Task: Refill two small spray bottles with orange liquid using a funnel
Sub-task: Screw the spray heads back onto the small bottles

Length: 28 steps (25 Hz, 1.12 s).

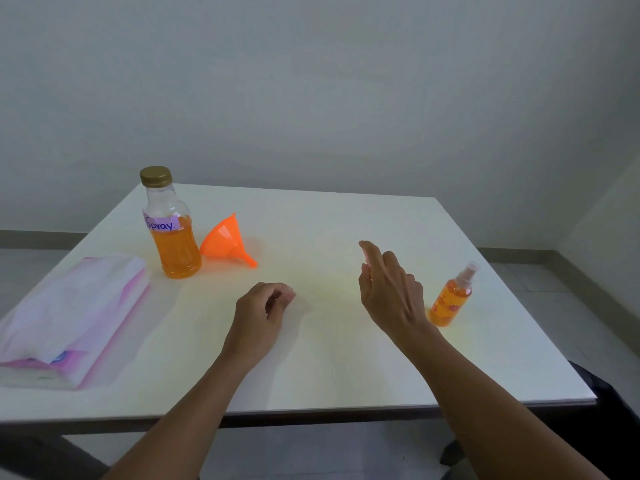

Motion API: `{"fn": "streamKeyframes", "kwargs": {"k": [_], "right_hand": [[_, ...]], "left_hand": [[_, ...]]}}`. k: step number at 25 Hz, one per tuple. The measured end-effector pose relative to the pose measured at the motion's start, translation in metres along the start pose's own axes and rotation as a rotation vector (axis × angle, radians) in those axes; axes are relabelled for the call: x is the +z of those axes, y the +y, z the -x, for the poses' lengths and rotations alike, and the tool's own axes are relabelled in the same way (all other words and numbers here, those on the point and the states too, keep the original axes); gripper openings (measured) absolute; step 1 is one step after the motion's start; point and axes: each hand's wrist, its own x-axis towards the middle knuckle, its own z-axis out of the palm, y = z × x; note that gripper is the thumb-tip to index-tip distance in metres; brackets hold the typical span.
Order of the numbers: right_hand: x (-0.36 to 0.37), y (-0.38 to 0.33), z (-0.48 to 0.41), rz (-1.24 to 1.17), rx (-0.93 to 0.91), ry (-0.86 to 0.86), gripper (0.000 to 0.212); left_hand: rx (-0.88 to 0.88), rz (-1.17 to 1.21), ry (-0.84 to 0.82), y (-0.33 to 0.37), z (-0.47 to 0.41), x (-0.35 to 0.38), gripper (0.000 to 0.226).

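A large clear bottle (173,237) with a gold cap and a "Spray" label stands at the back left, about half full of orange liquid. An orange funnel (227,242) lies on its side just right of it. One small spray bottle (452,297) with orange liquid and a clear cap stands at the right. My left hand (265,308) rests on the table (329,358) at centre, fingers loosely curled, with nothing seen in it. My right hand (389,292) hovers left of the small bottle, fingers partly spread. A pale pinkish sliver shows at its index finger; what it is stays hidden.
A soft pack of tissues (69,317) in pink-and-white wrap lies at the left near the front edge. The white table ends close in front of me, and its right edge runs just past the small bottle. A grey wall stands behind.
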Motion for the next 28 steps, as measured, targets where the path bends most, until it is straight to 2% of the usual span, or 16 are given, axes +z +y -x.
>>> {"fn": "streamKeyframes", "kwargs": {"k": [4,7,10,16,23,28], "right_hand": [[-0.006,0.000,0.005,-0.068,-0.002,-0.034,0.056],[-0.011,0.001,0.010,-0.262,-0.024,-0.090,0.066],[-0.019,0.000,0.016,-0.452,-0.048,-0.131,0.072],[-0.034,-0.013,0.030,-0.493,-0.167,-0.215,0.051],[-0.042,-0.020,0.035,-0.553,-0.145,-0.091,0.046],[-0.037,-0.019,0.037,-0.536,-0.165,-0.035,0.043]], "left_hand": [[-0.029,0.004,-0.015,0.004,0.003,0.000,0.007],[-0.112,0.052,-0.034,0.010,0.001,-0.002,0.005],[-0.232,0.206,-0.043,0.021,-0.004,-0.004,0.015],[-0.287,0.530,-0.037,0.061,-0.013,0.002,0.019],[-0.418,0.817,-0.048,0.078,-0.013,0.000,0.024],[-0.454,0.936,-0.027,0.089,-0.016,0.001,0.030]]}}
